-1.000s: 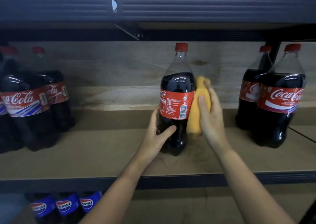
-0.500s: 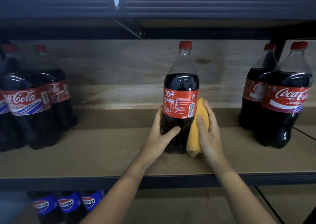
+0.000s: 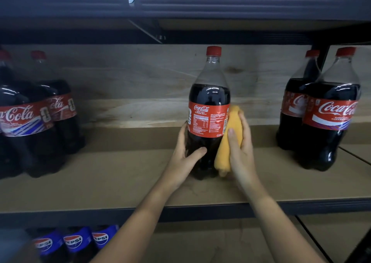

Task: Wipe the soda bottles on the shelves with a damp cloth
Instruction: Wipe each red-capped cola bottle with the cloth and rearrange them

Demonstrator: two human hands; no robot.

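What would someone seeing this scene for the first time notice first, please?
Most striking is the lone Coca-Cola bottle standing upright mid-shelf, gripped low by the left hand while the right hand presses a yellow cloth against its right side. Groups of Coca-Cola bottles flank it at the left and right, and blue-labelled Pepsi bottles show on the shelf below.
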